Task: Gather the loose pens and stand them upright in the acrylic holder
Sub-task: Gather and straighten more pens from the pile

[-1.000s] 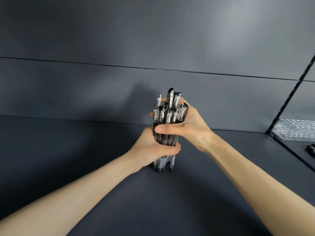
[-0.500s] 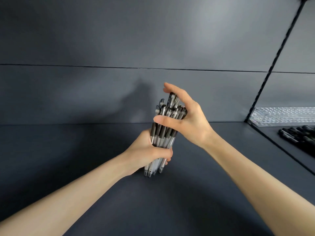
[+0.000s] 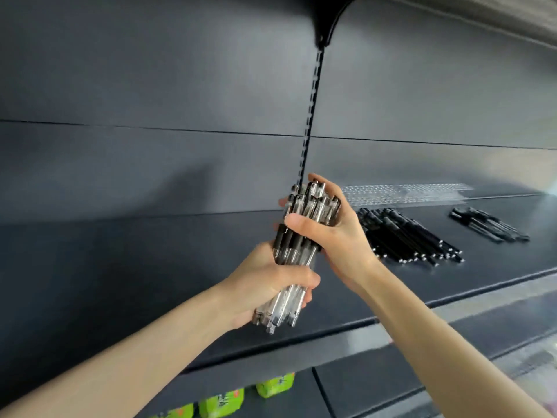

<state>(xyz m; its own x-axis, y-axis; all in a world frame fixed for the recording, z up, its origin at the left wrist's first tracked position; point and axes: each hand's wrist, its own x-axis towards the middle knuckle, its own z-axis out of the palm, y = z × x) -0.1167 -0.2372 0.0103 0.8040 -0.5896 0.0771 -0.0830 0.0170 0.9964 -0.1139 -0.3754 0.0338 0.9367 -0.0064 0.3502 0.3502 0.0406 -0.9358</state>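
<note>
Gripping a bundle of pens (image 3: 297, 254), slightly tilted, over the front part of the dark shelf (image 3: 135, 267), the left hand (image 3: 265, 285) curls round its clear lower part and the right hand (image 3: 337, 239) wraps round the capped tops. On the right a row of black pens (image 3: 407, 236) lies flat on the shelf, and a smaller group (image 3: 488, 224) lies further right. Behind them a clear acrylic holder (image 3: 404, 193) stands against the back wall; its shape is hard to make out. A slotted rail (image 3: 313, 101) runs up behind the bundle. Most of the right fingers are hidden behind the pens. The green packets (image 3: 221, 401) below are cut off.
</note>
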